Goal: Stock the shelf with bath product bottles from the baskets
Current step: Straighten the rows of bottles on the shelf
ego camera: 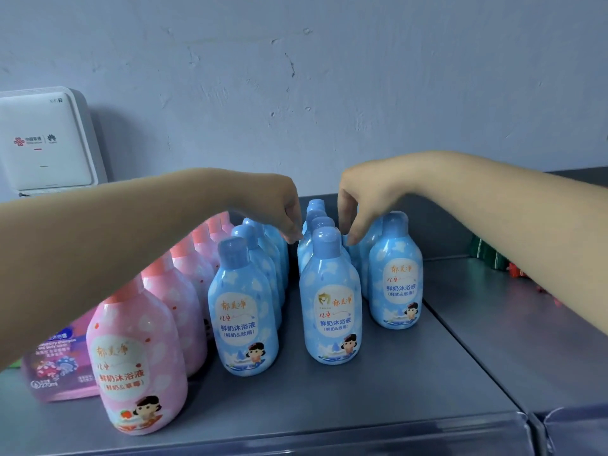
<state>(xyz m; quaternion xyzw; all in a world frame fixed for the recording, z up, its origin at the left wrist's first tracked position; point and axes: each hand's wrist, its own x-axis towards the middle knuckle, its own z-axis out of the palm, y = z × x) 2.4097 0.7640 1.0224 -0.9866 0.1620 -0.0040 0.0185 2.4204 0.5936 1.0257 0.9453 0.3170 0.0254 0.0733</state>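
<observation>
We stand before a grey metal shelf (427,373) and both our arms reach over the bottles that stand on it. Our left hand (283,209) hangs above the second row of blue bottles (243,311), its fingers curled down and close together; we cannot tell whether they pinch a cap or only touch it. Our right hand (365,199) hangs between the middle blue row (330,301) and the right blue row (394,274), with thumb and fingers bent downward and a narrow gap between them; no bottle is clearly held.

The bottles stand upright in rows that run from the front edge of the shelf toward the back wall. At the left is a row of pink bottles (138,357), then three rows of blue ones. Every front label shows the brand 郁美净 in orange script, then 鲜奶沐浴液. Under it the blue label reads (鲜奶&欣雨) and the pink one (鲜奶&草莓). Each label has also a small cartoon girl with dark hair.

Behind the front pink bottle, near the left edge of the shelf, stands a purple and pink package (56,366); we read "270ml" on it, the rest is too blurred.

On the wall at the left hangs a white box (46,143) with a China Unicom mark and a Huawei mark.
</observation>
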